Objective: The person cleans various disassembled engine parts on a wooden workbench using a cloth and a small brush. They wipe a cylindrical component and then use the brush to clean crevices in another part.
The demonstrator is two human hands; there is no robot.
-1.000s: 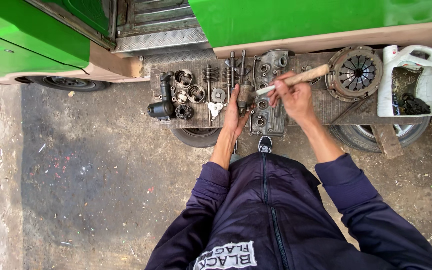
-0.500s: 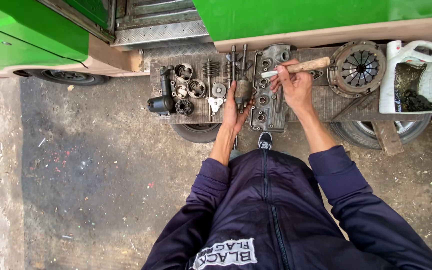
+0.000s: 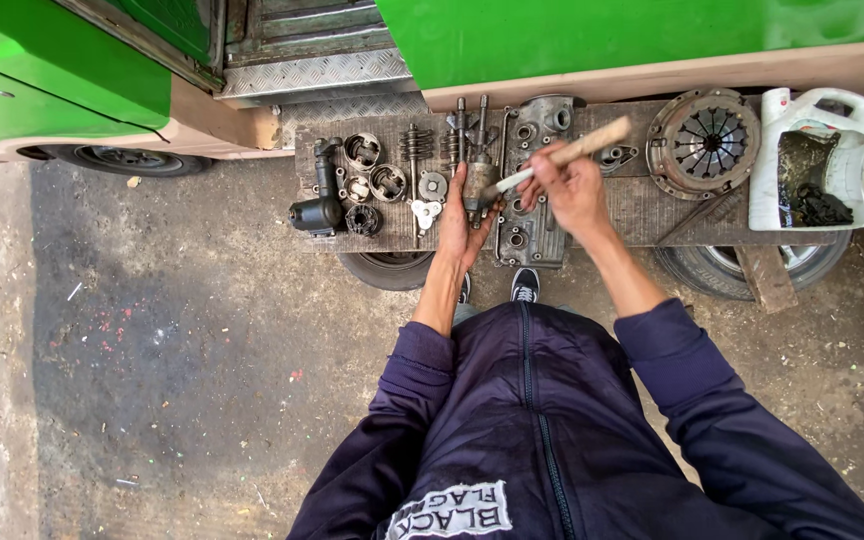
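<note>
A person in a dark blue jacket [image 3: 552,430] stands over a low wooden desk [image 3: 642,200] that rests on two tyres beside a green vehicle [image 3: 602,35].

The left hand [image 3: 457,225] is curled around a small grey metal part [image 3: 479,185] and holds it up just above the desk. The right hand [image 3: 567,185] grips a brush with a pale wooden handle [image 3: 577,150]. The brush slants down to the left, and its tip touches the top of the metal part. Both hands are closed on what they hold.

Right under the hands lies a long grey engine cover [image 3: 537,170] with round holes in it. To the left of the held part are gear shafts [image 3: 414,160] standing in a row, some round pistons [image 3: 362,152], and a black pipe piece [image 3: 320,205] at the far left end of the desk. To the right of the hands sits a round clutch plate [image 3: 704,142]. Just beside it, at the right end of the desk, is a white plastic jug [image 3: 857,150] cut open on one side, with dark, oily stuff inside.

One dark shoe [image 3: 524,285] with white stripes shows on the dusty ground [image 3: 172,380], just below the desk edge.
</note>
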